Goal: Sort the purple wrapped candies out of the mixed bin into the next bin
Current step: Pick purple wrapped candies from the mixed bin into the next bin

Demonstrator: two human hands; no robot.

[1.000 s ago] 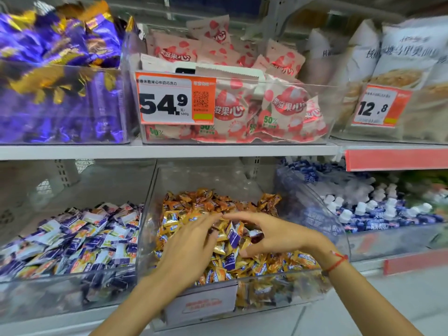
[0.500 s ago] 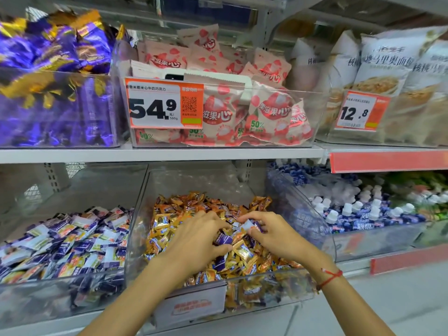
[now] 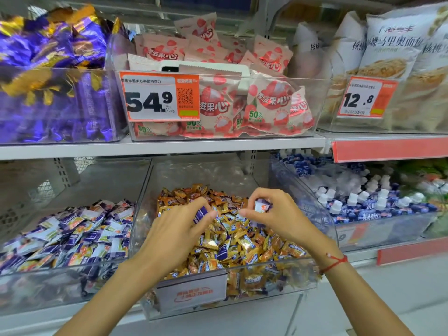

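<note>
I was mid-pick over the mixed bin (image 3: 242, 284): my left hand (image 3: 177, 234) pinched one purple candy (image 3: 201, 212), my right hand (image 3: 276, 214) another (image 3: 261, 206). Next, both needed carrying left into the neighbouring bin (image 3: 60, 284), I judged.

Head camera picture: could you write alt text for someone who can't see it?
Two bare hands over a clear mixed bin of orange candies, the left hand and right hand each pinching a purple wrapped candy. The next bin, on the left, holds purple ones.
</note>
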